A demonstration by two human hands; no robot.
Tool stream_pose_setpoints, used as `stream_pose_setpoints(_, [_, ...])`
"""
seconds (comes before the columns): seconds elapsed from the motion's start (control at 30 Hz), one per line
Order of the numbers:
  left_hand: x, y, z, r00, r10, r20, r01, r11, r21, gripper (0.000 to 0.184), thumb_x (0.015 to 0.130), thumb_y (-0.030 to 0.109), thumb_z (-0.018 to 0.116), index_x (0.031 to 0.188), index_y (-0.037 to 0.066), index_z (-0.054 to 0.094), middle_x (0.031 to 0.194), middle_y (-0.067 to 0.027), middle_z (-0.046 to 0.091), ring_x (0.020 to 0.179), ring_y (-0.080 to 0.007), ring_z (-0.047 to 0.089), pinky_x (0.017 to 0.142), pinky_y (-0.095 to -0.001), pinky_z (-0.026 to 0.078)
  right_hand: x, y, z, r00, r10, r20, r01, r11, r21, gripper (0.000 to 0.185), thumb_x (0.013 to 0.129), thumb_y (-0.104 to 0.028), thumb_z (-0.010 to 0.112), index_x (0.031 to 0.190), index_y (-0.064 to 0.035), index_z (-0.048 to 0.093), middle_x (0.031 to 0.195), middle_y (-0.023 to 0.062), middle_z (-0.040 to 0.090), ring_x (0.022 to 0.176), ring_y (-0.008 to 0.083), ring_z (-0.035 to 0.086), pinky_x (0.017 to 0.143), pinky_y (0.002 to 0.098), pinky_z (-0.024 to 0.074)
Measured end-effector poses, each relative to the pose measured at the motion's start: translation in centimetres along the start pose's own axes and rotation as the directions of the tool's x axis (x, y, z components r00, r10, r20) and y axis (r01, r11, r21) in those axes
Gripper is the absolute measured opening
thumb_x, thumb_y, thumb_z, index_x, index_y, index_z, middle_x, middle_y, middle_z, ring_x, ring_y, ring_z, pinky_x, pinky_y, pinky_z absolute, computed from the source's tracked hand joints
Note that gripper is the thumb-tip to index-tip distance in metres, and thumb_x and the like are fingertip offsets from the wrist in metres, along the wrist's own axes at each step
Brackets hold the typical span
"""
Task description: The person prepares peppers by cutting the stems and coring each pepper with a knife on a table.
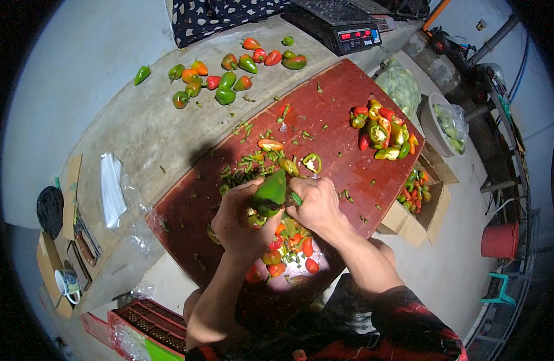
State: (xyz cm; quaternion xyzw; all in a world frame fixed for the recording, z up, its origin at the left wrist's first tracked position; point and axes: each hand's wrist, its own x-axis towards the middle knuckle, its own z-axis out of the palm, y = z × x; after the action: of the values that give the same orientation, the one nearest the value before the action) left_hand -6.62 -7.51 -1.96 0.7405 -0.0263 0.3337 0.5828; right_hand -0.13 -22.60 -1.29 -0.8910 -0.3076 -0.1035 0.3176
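Observation:
My left hand [246,218] is wrapped round a large green pepper [271,194] with a dark patch on its lower side, held above the red table [355,180]. Close beside it, my right hand [316,203] is closed in a fist. A small green piece [296,198] pokes out by its thumb; what the fist holds is mostly hidden. Beneath the hands lies a pile of cut red, orange and green peppers [292,243]. Green stem scraps [247,165] and an opened pepper piece [312,162] are scattered just beyond the hands.
Cut peppers [382,131] are heaped at the table's right. Whole peppers [226,79] lie on the concrete ledge [126,120] near a digital scale [334,30]. A cardboard box [434,219] of peppers and a tub [430,120] stand right; a red crate [147,322] is lower left.

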Motion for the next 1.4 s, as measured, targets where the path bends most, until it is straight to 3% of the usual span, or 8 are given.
stream_pose_setpoints(0.07, [0.1,0.1,-0.3,1.000,0.009,-0.002,-0.009,1.000,-0.023,0.049,0.068,-0.004,0.083,0.110,0.000,0.058,0.111,-0.0164,0.067,0.102,-0.0246,0.068,0.088,-0.0350,0.056,0.2,0.8,0.8,0.995,0.084,0.046,-0.080,0.992,-0.095,0.017,0.072,-0.013,0.069,0.069,-0.0038,0.056,0.061,0.0188,0.058,0.058,0.0405,0.061,0.055,0.0477,0.0506])
stream_pose_setpoints(0.17, [0.4,0.9,-0.9,0.995,0.007,0.099,-0.028,0.977,0.212,0.051,0.068,-0.005,0.083,0.111,0.000,0.055,0.115,-0.0176,0.066,0.104,-0.0254,0.068,0.091,-0.0365,0.055,2.0,3.0,0.7,0.944,0.313,0.110,-0.274,0.923,-0.270,0.014,0.077,-0.019,0.069,0.080,-0.0050,0.066,0.069,0.0226,0.064,0.068,0.0420,0.066,0.066,0.0501,0.0558])
stream_pose_setpoints(0.33, [0.6,1.6,-1.2,0.994,-0.095,0.060,0.091,0.994,0.067,0.054,0.069,-0.009,0.081,0.114,0.000,0.051,0.118,-0.0191,0.064,0.108,-0.0262,0.066,0.096,-0.0384,0.053,2.7,2.8,-0.8,0.917,0.387,0.092,-0.362,0.908,-0.213,0.017,0.079,-0.021,0.070,0.087,-0.0068,0.071,0.074,0.0248,0.066,0.075,0.0428,0.067,0.072,0.0526,0.0556])
stream_pose_setpoints(0.57, [1.1,0.7,-1.3,0.998,-0.039,0.054,0.045,0.992,-0.120,0.054,0.072,-0.013,0.077,0.117,-0.001,0.048,0.123,-0.0215,0.060,0.116,-0.0276,0.062,0.100,-0.0397,0.051,2.8,2.8,-0.8,0.897,0.437,0.063,-0.420,0.888,-0.189,0.018,0.080,-0.022,0.071,0.088,-0.0051,0.071,0.075,0.0258,0.066,0.075,0.0456,0.066,0.073,0.0523,0.0556])
stream_pose_setpoints(0.73, [1.0,0.8,-0.9,0.997,-0.073,0.039,0.073,0.997,-0.019,0.052,0.073,-0.012,0.076,0.116,-0.001,0.048,0.124,-0.0215,0.059,0.117,-0.0281,0.061,0.099,-0.0399,0.051,2.3,2.8,-0.8,0.928,0.373,0.019,-0.372,0.928,-0.032,0.016,0.077,-0.018,0.070,0.079,-0.0031,0.064,0.073,0.0204,0.066,0.071,0.0417,0.067,0.066,0.0501,0.0546])
stream_pose_setpoints(0.93, [0.4,-1.3,-0.2,0.995,0.045,-0.089,-0.051,0.996,-0.073,0.046,0.069,-0.005,0.081,0.107,0.000,0.055,0.117,-0.0179,0.063,0.105,-0.0254,0.066,0.093,-0.0371,0.054,0.9,0.8,1.4,0.992,-0.123,-0.020,0.125,0.984,0.126,0.018,0.062,-0.011,0.069,0.069,-0.0057,0.053,0.063,0.0141,0.058,0.059,0.0364,0.061,0.054,0.0460,0.0495])
stream_pose_setpoints(1.13, [0.8,-0.1,-0.1,0.993,0.107,-0.049,-0.098,0.984,0.147,0.042,0.071,-0.005,0.080,0.104,0.003,0.055,0.108,-0.0142,0.067,0.101,-0.0253,0.067,0.092,-0.0373,0.053,0.5,0.2,1.6,0.987,-0.161,-0.019,0.162,0.981,0.109,0.021,0.065,-0.014,0.071,0.068,-0.0055,0.052,0.062,0.0150,0.057,0.057,0.0362,0.061,0.052,0.0459,0.0479])
stream_pose_setpoints(1.4, [0.7,-0.3,0.4,0.992,0.090,-0.088,-0.082,0.993,0.086,0.039,0.072,-0.004,0.080,0.102,0.002,0.057,0.107,-0.0135,0.067,0.100,-0.0239,0.068,0.090,-0.0359,0.054,0.5,-0.1,1.3,0.990,-0.135,-0.041,0.138,0.985,0.099,0.020,0.068,-0.014,0.070,0.067,-0.0055,0.052,0.060,0.0150,0.057,0.055,0.0370,0.060,0.050,0.0461,0.0471])
